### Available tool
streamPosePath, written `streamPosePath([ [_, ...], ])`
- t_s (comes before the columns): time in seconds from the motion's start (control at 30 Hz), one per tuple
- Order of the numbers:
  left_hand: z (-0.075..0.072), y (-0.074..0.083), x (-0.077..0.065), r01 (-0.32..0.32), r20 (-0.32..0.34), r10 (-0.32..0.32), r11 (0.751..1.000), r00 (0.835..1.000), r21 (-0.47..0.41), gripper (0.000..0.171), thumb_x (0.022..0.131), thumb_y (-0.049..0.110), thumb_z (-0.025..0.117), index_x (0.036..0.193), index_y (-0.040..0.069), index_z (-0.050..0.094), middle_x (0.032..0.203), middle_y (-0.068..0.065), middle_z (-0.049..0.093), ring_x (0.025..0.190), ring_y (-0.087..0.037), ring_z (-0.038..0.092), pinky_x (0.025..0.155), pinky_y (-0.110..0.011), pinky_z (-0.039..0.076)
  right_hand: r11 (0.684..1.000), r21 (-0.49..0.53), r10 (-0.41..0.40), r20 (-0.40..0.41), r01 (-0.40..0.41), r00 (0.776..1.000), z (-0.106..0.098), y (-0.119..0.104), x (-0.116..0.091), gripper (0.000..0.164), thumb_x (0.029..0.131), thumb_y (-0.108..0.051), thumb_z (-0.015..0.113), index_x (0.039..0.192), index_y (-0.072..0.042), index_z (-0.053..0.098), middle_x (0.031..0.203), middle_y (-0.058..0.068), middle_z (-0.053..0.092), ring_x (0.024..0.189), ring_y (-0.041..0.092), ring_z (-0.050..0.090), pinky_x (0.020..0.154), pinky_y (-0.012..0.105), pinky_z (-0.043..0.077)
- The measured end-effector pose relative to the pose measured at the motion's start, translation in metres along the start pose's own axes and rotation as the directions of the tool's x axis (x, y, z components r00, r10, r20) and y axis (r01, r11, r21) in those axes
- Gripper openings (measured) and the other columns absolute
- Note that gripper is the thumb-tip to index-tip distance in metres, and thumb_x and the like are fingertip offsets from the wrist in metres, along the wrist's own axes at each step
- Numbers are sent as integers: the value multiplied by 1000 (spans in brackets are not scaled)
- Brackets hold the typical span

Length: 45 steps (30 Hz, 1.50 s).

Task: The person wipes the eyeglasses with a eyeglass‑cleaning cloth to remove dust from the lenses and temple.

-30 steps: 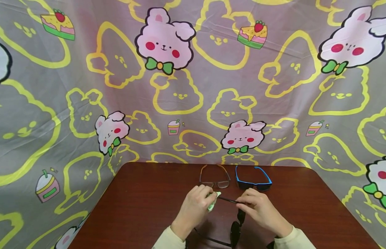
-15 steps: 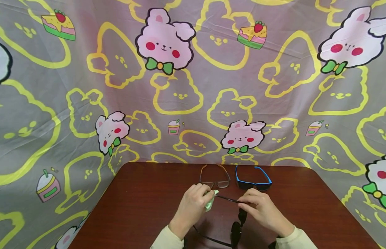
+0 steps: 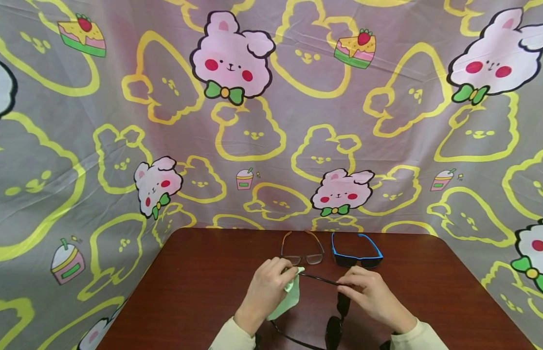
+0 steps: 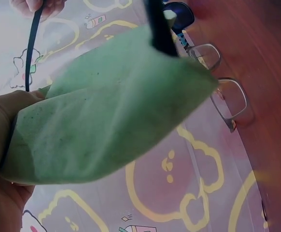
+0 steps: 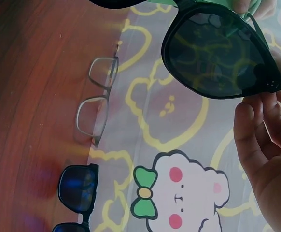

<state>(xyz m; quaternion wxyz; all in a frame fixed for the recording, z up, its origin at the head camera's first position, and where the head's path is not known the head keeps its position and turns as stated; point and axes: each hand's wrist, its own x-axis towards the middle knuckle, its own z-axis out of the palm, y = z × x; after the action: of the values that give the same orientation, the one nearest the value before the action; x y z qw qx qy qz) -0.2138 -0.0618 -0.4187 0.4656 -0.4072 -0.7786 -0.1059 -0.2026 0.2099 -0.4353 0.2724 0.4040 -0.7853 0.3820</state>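
Black sunglasses (image 3: 334,332) are held up over the table between the two hands. My right hand (image 3: 374,294) pinches them at the corner where one temple arm meets the frame; one dark lens (image 5: 217,53) fills the upper part of the right wrist view. A light green cloth (image 3: 287,304) is gripped in my left hand (image 3: 263,291), at the far tip of that same temple arm. In the left wrist view the cloth (image 4: 106,121) spreads out from the fingers and hides part of the arm. The other temple arm extends below the left hand.
On the dark wooden table (image 3: 201,287), eyeglasses with clear lenses (image 3: 314,259) and blue-framed sunglasses (image 3: 358,260) lie unfolded beyond the hands. A patterned curtain (image 3: 262,146) rises behind the table's back edge and along both sides.
My left hand has slid left with the cloth toward the tip of the temple arm, uncovering more of it. The cloth now hangs lower. The right hand has shifted slightly right.
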Motion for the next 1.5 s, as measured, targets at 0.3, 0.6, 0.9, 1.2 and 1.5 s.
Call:
streamPosePath([
  [0.3,0,-4,-3,2,9,-2,1000,1000,-22,24,69,0,73,90,13,71,88,3,62,70,-11,54,58,-19,40,998,38,40,8,-40,999,-10,-28,14,31,66,16,74,84,-9,70,79,-3,60,66,8,52,56,12,39],
  [0.6,2,-7,-6,-7,16,8,1000,1000,-13,9,82,12,65,91,14,69,93,6,67,72,-10,55,60,-19,41,996,78,30,10,-30,1000,-16,-32,15,34,66,19,72,85,-9,70,79,0,61,68,10,55,59,15,43],
  [0.9,2,-11,-9,8,16,-8,1000,1000,-27,14,80,10,69,93,14,69,91,6,64,73,-11,56,60,-19,41,994,106,34,20,-36,999,-19,-29,13,24,74,9,72,87,-11,70,78,3,61,66,10,53,56,17,40],
  [1.2,2,-14,-12,10,28,-9,1000,1000,-24,28,70,1,75,94,14,68,91,5,64,72,-12,56,59,-21,40,992,96,80,50,-84,996,-21,-27,10,25,74,10,71,87,-12,70,78,1,61,69,9,55,59,17,43],
  [1.5,0,-19,-19,102,59,-99,993,993,-51,34,65,-9,74,91,11,67,89,4,62,75,-12,56,62,-23,43,990,58,125,76,-129,989,-19,7,-12,28,78,5,71,92,-18,71,83,-5,62,72,6,56,59,18,44],
])
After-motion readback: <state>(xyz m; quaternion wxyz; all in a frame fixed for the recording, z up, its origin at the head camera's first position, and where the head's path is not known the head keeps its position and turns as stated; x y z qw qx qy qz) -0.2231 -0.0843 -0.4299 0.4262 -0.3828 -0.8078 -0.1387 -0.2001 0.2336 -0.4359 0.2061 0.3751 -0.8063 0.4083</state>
